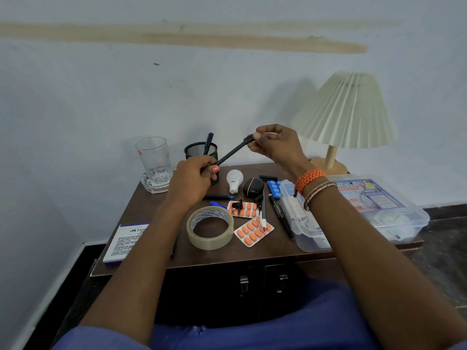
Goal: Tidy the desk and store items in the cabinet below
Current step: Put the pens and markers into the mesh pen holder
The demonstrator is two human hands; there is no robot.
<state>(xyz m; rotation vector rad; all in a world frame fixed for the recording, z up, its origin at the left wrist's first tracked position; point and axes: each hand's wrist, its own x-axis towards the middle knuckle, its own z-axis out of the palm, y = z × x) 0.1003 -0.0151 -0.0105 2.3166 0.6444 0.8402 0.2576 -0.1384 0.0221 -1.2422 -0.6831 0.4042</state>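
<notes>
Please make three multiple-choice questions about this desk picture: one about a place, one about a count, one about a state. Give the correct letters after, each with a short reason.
1. Where does the roll of clear tape lie?
A. inside the mesh pen cup
B. on the desk, left of the orange pill strips
C. on top of the plastic box

2. How many orange pill strips lie on the desk?
A. one
B. two
C. four

3. What is the state of the black pen?
A. held at both ends, above the desk
B. lying flat on the desk
C. standing in the drinking glass

Answers:
1 B, the tape rests on the wood beside the strips.
2 B, two strips show.
3 A, the left hand and right hand each grip one end.
</notes>
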